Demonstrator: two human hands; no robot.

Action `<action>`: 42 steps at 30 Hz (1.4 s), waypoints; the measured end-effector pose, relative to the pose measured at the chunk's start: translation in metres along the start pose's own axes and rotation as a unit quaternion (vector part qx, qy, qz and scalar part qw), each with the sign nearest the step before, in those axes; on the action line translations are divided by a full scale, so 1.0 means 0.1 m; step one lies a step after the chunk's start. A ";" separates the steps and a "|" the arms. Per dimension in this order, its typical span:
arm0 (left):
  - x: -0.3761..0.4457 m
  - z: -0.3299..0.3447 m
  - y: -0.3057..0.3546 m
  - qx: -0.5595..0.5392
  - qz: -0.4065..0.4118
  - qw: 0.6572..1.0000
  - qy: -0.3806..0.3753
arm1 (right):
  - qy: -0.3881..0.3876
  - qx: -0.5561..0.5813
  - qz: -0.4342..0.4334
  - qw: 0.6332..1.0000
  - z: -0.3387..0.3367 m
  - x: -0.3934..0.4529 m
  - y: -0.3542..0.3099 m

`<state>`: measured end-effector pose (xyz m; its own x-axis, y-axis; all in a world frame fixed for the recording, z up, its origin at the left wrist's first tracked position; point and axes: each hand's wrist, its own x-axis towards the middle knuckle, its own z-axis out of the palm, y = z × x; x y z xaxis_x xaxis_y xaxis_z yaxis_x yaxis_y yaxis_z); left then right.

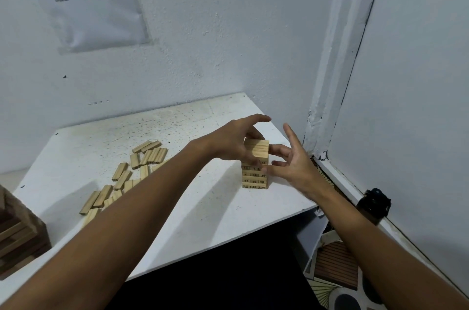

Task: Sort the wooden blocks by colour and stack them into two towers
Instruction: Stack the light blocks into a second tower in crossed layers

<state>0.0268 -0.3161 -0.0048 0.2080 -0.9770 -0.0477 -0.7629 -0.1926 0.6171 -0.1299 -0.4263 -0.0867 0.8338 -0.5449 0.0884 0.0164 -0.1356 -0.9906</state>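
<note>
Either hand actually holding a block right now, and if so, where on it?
The left hand grips the top layer of blocks on the light tower at its near-left end. The right hand only touches the tower's right side, fingers loosely extended.

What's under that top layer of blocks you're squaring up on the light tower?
Under the top layer sit several more layers of the light tower, their numbered ends facing the camera, resting on the white table. The left hand and right hand cover parts of the upper layers.

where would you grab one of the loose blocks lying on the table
Pinch a loose block across its two long narrow sides, coming from above. It lies flat on the table beside others, so the ends are crowded and the long edges stay reachable.
</note>
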 end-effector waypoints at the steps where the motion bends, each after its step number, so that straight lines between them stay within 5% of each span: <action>1: -0.02 -0.02 -0.02 -0.010 -0.001 1.000 0.002 | 0.003 0.000 -0.002 1.000 0.00 -0.01 -0.01; 18: -0.28 0.13 -0.38 -0.228 -0.064 0.970 0.057 | 0.005 0.030 -0.010 0.999 0.02 -0.06 -0.08; 42: -0.24 0.16 -0.26 -0.203 -0.027 0.974 0.093 | 0.016 -0.006 -0.034 0.999 0.02 -0.07 -0.18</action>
<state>0.0319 -0.2889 -0.0327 0.3777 -0.9254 0.0320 -0.4512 -0.1538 0.8791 -0.1344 -0.4184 -0.0698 0.8126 -0.5606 0.1595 0.0662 -0.1830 -0.9809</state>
